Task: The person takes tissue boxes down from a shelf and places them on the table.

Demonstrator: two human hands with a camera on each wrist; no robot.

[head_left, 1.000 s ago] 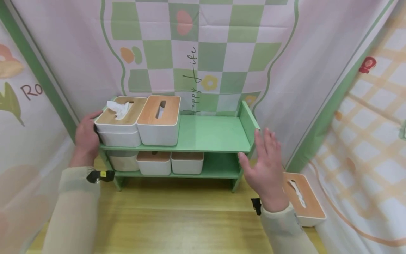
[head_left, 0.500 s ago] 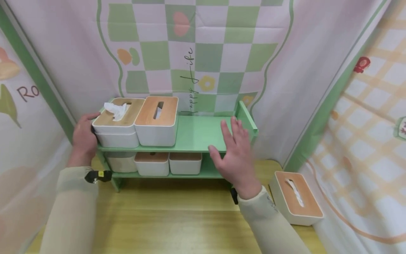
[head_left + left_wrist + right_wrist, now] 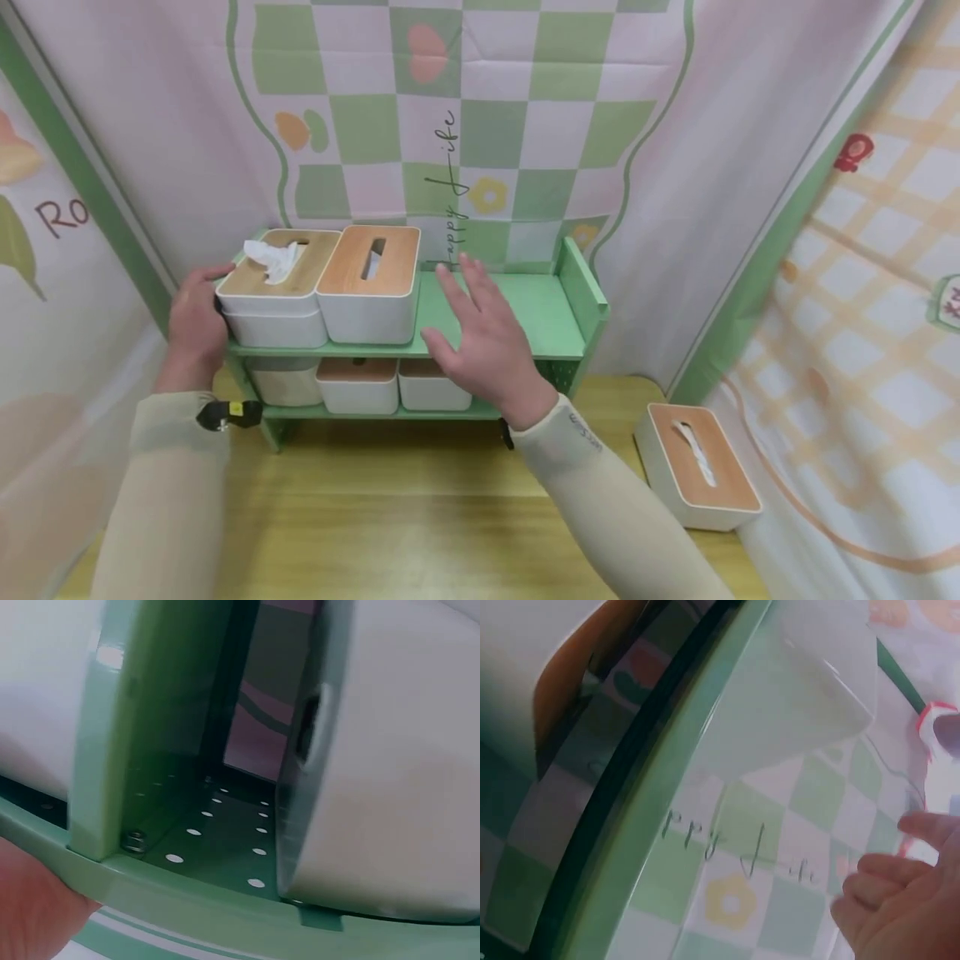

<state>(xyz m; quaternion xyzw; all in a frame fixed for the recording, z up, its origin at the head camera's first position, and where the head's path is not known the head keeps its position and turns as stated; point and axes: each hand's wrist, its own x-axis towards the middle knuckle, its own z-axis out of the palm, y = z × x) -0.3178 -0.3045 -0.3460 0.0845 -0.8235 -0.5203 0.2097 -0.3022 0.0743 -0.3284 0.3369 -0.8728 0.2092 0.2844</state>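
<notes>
My left hand [image 3: 197,321] grips the left side panel of a green two-tier shelf [image 3: 573,287], its top finger reaching over the panel's edge. In the left wrist view, a part of that hand [image 3: 34,904] lies along the outside of the panel. Two white tissue boxes stand side by side on the upper tier: the left box [image 3: 273,327] has tissue sticking out, and the right box [image 3: 371,321] has a bare slot. My right hand [image 3: 487,346] hovers in front of the shelf, palm leftward and fingers spread, holding nothing. It hides part of the lower right box [image 3: 427,387].
On the lower tier are another wood-lidded box [image 3: 358,390] and a pale box [image 3: 285,383] at the left. One more tissue box [image 3: 705,471] stands on the wooden surface [image 3: 375,533] to the right. Printed cloth [image 3: 495,133] hangs behind.
My right hand has swept left from the shelf's right end to near the right upper tissue box. My left hand has stayed on the side panel; the boxes sit as before.
</notes>
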